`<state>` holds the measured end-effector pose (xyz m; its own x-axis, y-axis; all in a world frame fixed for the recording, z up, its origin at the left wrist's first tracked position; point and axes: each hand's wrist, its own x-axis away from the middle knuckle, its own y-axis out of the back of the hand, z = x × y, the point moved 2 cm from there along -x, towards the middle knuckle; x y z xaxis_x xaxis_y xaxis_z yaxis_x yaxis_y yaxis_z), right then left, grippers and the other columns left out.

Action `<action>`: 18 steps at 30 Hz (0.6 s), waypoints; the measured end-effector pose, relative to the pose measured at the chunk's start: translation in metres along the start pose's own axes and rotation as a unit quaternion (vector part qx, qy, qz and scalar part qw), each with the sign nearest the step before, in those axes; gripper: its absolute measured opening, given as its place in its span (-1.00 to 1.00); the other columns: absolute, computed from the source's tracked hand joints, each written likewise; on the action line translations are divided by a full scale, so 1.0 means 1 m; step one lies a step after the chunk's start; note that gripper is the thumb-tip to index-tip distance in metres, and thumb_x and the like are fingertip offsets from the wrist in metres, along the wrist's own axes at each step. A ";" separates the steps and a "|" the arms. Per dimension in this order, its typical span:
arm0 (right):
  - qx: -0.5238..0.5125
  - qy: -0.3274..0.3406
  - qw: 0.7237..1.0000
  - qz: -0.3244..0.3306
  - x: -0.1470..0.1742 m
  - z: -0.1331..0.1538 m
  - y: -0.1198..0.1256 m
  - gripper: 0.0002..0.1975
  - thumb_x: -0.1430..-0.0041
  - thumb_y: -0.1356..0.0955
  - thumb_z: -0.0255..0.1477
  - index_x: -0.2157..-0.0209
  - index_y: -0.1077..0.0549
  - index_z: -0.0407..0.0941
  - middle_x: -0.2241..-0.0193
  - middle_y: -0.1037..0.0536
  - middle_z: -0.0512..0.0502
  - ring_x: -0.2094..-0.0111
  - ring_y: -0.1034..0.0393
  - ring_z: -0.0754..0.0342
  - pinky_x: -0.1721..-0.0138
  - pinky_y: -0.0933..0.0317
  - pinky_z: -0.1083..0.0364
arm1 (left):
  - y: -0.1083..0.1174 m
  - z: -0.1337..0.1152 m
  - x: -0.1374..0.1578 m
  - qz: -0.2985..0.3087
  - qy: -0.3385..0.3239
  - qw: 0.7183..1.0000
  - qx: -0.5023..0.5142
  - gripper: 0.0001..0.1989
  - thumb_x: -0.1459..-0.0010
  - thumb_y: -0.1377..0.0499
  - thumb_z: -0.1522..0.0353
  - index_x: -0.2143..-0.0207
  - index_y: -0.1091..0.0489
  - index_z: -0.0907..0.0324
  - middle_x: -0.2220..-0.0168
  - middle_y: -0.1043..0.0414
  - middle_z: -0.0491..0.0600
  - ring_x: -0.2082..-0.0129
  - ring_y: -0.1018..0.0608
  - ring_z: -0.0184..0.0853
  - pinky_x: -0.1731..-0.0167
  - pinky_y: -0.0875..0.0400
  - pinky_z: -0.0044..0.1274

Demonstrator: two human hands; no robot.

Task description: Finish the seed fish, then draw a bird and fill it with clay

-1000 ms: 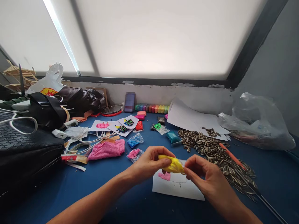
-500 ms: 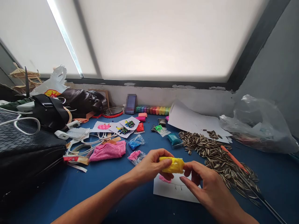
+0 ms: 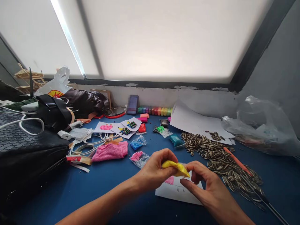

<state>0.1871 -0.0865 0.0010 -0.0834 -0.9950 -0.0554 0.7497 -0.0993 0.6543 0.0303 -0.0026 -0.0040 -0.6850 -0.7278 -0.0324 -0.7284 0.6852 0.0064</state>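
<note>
My left hand is closed on a yellow packet of modelling clay, thumb on the near side and fingers behind. The packet is tilted, its right end pointing down. At that end, my right hand has its thumb and index finger apart; whether a fingertip touches the packet I cannot tell. Below both hands lies a white paper with pencil lines and a patch of pink clay, partly covered by my left hand. An opened bag with pink clay lies just left of my left hand.
Striped sunflower seeds spread to the right, with an orange stick across them. Beyond are small clay bags, such as a teal one and a blue one. A pink cloth, cables and a black bag fill the left.
The yellow packet has been tipped, its right end now lower, and it shows a narrower side. My left hand has turned with it. The view has shifted slightly.
</note>
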 end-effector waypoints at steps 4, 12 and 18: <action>-0.014 -0.017 1.000 0.008 0.000 0.001 0.001 -0.58 -0.19 -0.29 -0.04 0.11 -0.53 -0.01 0.40 -0.46 -0.02 0.38 -0.37 0.04 0.39 -0.24 0.12 | 0.002 0.001 -0.001 -0.008 -0.024 1.000 -0.009 -0.79 -0.02 -0.25 0.35 0.30 -0.32 0.23 0.40 -0.35 -0.11 0.43 -0.34 -0.43 0.44 -0.25 -0.59; -0.094 -0.020 0.995 0.039 -0.001 0.003 -0.002 -0.64 -0.21 -0.30 -0.06 0.24 -0.54 -0.03 0.41 -0.55 0.03 0.38 -0.37 0.07 0.33 -0.24 0.15 | -0.007 0.001 0.004 -0.010 -0.028 0.997 -0.071 -0.82 -0.07 -0.24 0.33 0.29 -0.37 0.23 0.37 -0.38 -0.07 0.42 -0.40 -0.39 0.39 -0.31 -0.56; -0.077 0.013 0.997 -0.027 0.001 -0.001 0.000 -0.73 -0.22 -0.33 -0.13 0.25 -0.52 -0.01 0.42 -0.54 0.06 0.36 -0.39 0.08 0.31 -0.23 0.16 | 0.003 -0.012 0.006 0.076 0.045 0.993 -0.080 -0.65 -0.09 -0.26 0.22 0.14 -0.38 0.25 0.38 -0.41 -0.06 0.41 -0.48 -0.34 0.40 -0.33 -0.55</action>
<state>0.1873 -0.0873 0.0001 -0.1113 -0.9880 -0.1074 0.8366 -0.1514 0.5265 0.0238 -0.0058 0.0082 -0.7811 -0.6204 0.0698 -0.6046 0.7796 0.1637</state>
